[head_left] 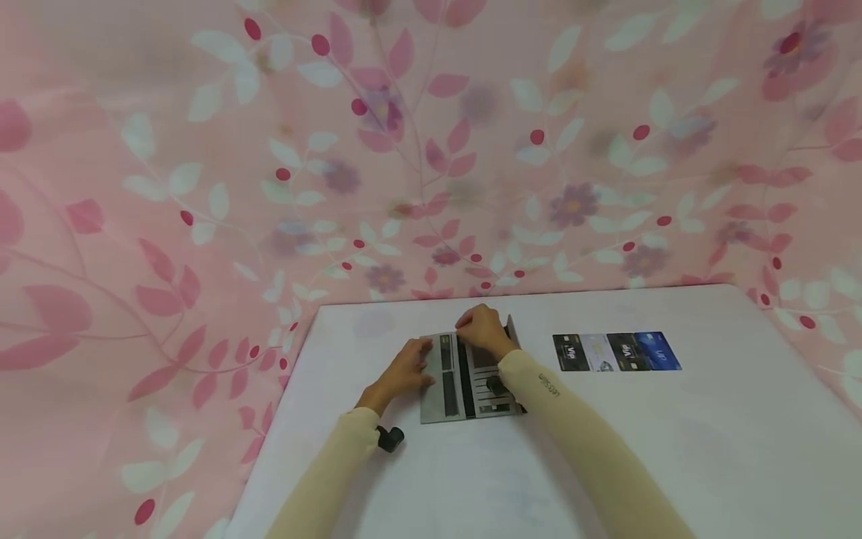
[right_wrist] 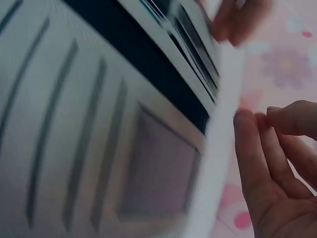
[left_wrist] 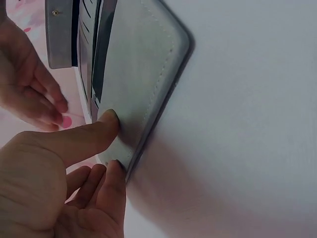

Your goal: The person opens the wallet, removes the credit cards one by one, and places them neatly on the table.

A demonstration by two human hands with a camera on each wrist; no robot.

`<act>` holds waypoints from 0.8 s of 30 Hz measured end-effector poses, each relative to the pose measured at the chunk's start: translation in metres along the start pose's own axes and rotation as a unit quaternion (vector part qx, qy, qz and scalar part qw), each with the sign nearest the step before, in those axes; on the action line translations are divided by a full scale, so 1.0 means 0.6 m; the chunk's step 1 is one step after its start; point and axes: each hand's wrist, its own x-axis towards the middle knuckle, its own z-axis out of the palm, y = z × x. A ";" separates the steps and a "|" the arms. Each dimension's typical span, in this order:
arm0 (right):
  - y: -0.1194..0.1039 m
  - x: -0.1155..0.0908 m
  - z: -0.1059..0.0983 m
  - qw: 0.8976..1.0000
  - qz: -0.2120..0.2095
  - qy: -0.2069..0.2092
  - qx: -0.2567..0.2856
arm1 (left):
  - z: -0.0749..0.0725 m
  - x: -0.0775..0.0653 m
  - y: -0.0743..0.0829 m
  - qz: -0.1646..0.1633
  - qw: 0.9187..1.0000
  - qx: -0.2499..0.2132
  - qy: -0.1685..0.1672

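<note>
A grey wallet [head_left: 433,400] lies unfolded on the white table, its card slots and dark pockets facing up. My left hand [head_left: 404,370] pinches the wallet's left side; in the left wrist view the thumb [left_wrist: 110,119] presses on the grey leather and the fingers are at its edge. Over the wallet's far edge is my right hand [head_left: 486,329]. In the right wrist view its fingers [right_wrist: 246,134] are fairly straight, the thumb near their tips, with nothing visible between them. A clear window pocket [right_wrist: 161,171] and slanted slots show there, blurred. A flap with a snap [left_wrist: 55,13] stands up.
To the wallet's right, several cards lie in a row on the table [head_left: 606,449]: a black Vip card [head_left: 570,352], a pale card [head_left: 597,350], another black one [head_left: 628,350] and a blue one [head_left: 658,350]. A pink floral cloth [head_left: 431,172] hangs behind the table.
</note>
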 end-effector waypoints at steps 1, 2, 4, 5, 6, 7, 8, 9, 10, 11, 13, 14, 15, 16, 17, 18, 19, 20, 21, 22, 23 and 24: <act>0.004 0.000 0.008 1.000 0.011 -0.009 -0.001 | 0.002 0.002 0.002 0.002 1.000 0.005 -0.004; 0.008 0.001 0.016 1.000 0.021 -0.015 -0.005 | 0.003 0.004 0.003 0.004 1.000 0.009 -0.008; 0.014 0.000 0.027 0.999 0.041 -0.024 -0.011 | 0.004 0.006 0.007 0.000 1.000 0.016 -0.014; 0.016 0.000 0.032 0.998 0.047 -0.029 -0.008 | 0.004 0.005 0.009 0.001 1.000 0.024 -0.013; 0.017 0.001 0.036 0.998 0.048 -0.032 -0.004 | 0.002 0.004 0.010 0.001 0.999 0.035 -0.011; 0.017 0.001 0.039 0.998 0.048 -0.036 -0.005 | 0.000 0.003 0.011 -0.001 0.999 0.043 -0.009; 0.016 0.003 0.042 0.998 0.047 -0.041 -0.003 | -0.002 0.001 0.011 -0.002 0.999 0.049 -0.005; 0.015 0.004 0.045 0.998 0.048 -0.047 0.002 | -0.004 -0.001 0.011 -0.003 0.999 0.053 -0.001; 0.015 0.004 0.046 0.997 0.048 -0.052 0.004 | -0.005 -0.001 0.012 -0.002 0.998 0.057 0.001; 0.014 0.005 0.046 0.997 0.050 -0.056 0.009 | -0.006 -0.002 0.012 -0.001 0.998 0.059 0.002; 0.013 0.006 0.047 0.996 0.060 -0.061 0.013 | -0.006 -0.002 0.011 -0.002 0.999 0.054 0.002; 0.012 0.007 0.047 0.995 0.069 -0.064 0.020 | -0.007 -0.002 0.011 -0.001 0.999 0.052 0.001; 0.012 0.007 0.047 0.995 0.077 -0.066 0.026 | -0.006 -0.002 0.010 0.001 0.999 0.049 0.000; 0.011 0.008 0.046 0.993 0.088 -0.068 0.037 | -0.006 -0.001 0.009 0.002 0.999 0.049 0.000; 0.010 0.008 0.046 0.991 0.098 -0.070 0.050 | -0.005 -0.001 0.009 0.002 0.999 0.048 -0.001; 0.010 0.009 0.046 0.990 0.107 -0.071 0.059 | -0.005 -0.001 0.009 0.001 0.999 0.050 -0.001; 0.010 0.009 0.046 0.988 0.115 -0.073 0.072 | -0.004 0.000 0.009 -0.002 0.999 0.050 -0.001; 0.009 0.010 0.046 0.987 0.121 -0.075 0.079 | -0.004 0.000 0.009 -0.004 0.999 0.050 -0.001; 0.009 0.010 0.046 0.985 0.126 -0.075 0.087 | -0.004 0.001 0.009 -0.007 0.999 0.052 -0.001; 0.010 0.010 0.047 0.984 0.132 -0.076 0.097 | -0.004 0.002 0.010 -0.010 0.998 0.055 -0.001; 0.011 0.010 0.049 0.983 0.134 -0.076 0.101 | -0.004 0.002 0.010 -0.013 0.998 0.054 -0.001; 0.013 0.011 0.051 0.982 0.139 -0.075 0.106 | -0.004 0.003 0.010 -0.014 0.998 0.056 -0.001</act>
